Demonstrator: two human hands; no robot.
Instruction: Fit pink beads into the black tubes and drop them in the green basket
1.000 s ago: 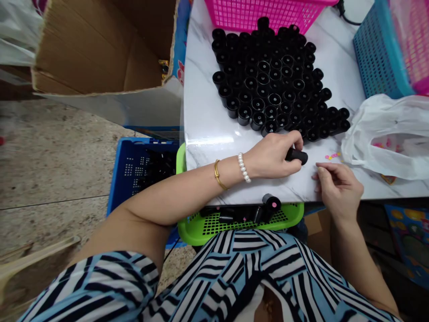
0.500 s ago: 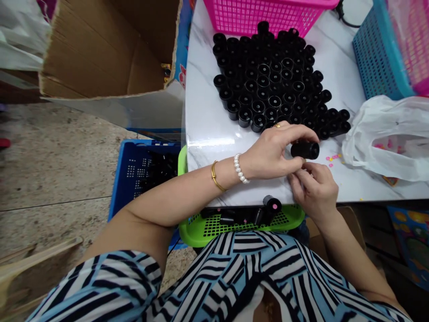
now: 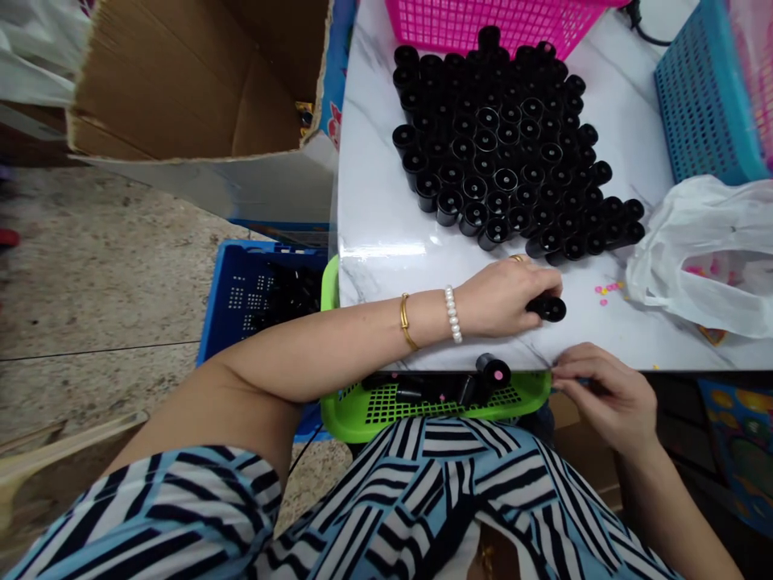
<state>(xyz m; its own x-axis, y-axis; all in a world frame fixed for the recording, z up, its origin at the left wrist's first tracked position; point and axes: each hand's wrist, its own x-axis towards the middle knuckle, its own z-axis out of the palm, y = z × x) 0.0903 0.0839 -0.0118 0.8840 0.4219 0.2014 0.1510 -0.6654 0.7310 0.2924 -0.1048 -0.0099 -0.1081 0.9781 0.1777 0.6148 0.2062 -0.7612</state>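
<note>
My left hand (image 3: pixel 506 300), with a pearl bracelet and a gold bangle at the wrist, grips a small black cylinder (image 3: pixel 554 309) just above the table's front part. Its round end faces right. At the table's front edge my right hand (image 3: pixel 613 395) is closed in a pinch; whatever lies between the fingertips is too small to make out. Beyond my left hand stands a large group of black cylinders (image 3: pixel 506 180), packed upright. Below it a green basket (image 3: pixel 344 420) holds several black cylinders, one with a pink dot (image 3: pixel 498 375) on its end.
Small pink and yellow pieces (image 3: pixel 604 292) lie beside a white plastic bag (image 3: pixel 655 282) at the right. Pink (image 3: pixel 495 24) and blue (image 3: pixel 694 105) baskets stand behind. Left of the table (image 3: pixel 374 282) are an open cardboard box (image 3: pixel 181 80) and a blue crate (image 3: pixel 211 314) with black parts.
My left hand has come nearer the front edge with the black cylinder and tilted it. My right hand has moved away from it, down and right to the table edge.
</note>
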